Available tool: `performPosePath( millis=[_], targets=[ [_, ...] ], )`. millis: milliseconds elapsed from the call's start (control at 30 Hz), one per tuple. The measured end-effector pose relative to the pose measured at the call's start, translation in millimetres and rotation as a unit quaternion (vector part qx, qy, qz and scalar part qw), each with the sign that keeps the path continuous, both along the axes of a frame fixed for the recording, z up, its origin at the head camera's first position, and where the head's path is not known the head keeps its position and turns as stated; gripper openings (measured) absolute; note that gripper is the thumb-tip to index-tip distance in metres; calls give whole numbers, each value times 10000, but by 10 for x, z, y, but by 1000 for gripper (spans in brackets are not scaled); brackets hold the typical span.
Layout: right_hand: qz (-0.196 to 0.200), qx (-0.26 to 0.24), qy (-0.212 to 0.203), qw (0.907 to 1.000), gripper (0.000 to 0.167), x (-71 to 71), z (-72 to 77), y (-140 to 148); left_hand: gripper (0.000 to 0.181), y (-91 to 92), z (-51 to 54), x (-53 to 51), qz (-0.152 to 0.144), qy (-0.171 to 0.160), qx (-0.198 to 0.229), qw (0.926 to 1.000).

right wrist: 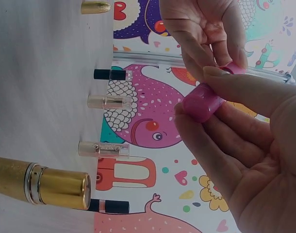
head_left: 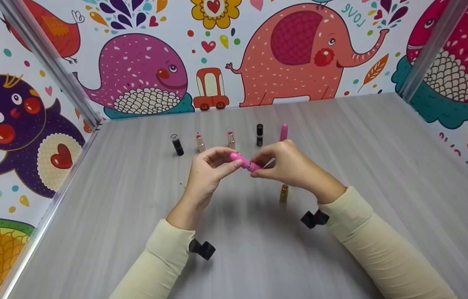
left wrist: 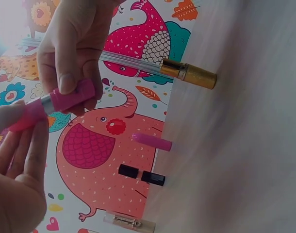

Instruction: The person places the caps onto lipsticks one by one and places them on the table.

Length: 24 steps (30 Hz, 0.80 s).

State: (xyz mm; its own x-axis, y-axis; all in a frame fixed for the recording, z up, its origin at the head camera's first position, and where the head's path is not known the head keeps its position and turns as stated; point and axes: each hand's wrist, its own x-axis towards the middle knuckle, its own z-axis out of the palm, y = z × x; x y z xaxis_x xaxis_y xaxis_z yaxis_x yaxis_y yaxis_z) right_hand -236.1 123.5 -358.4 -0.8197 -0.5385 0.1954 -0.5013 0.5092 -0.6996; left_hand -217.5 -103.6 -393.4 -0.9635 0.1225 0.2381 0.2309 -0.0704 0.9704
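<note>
A pink lipstick tube (head_left: 247,163) is held between both hands above the table, a silver band showing between its two pink parts. My left hand (head_left: 205,172) pinches the rounded end with thumb and fingers. At the other end, the right hand (head_left: 294,165) grips the base; the right wrist view shows that pink base (right wrist: 201,104) between thumb and fingers. Below the right hand stands a gold lipstick tube (head_left: 284,194). Behind the right hand is another pink tube (head_left: 284,131), its lower part hidden in the head view.
Along the back stand a black tube with a clear top (head_left: 178,146), two clear-capped lipsticks (head_left: 200,143) and a black tube (head_left: 259,135). A gold piece (right wrist: 95,7) appears in the right wrist view. Printed panels (head_left: 142,74) enclose the grey table (head_left: 113,207).
</note>
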Motion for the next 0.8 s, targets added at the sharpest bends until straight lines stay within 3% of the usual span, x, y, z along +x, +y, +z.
performPosePath(
  millis=[800],
  targets=[
    [-160, -174, -31, 9997, 20, 2, -23, -26, 24, 45, -46, -17, -72, -84, 30, 9999]
  ],
)
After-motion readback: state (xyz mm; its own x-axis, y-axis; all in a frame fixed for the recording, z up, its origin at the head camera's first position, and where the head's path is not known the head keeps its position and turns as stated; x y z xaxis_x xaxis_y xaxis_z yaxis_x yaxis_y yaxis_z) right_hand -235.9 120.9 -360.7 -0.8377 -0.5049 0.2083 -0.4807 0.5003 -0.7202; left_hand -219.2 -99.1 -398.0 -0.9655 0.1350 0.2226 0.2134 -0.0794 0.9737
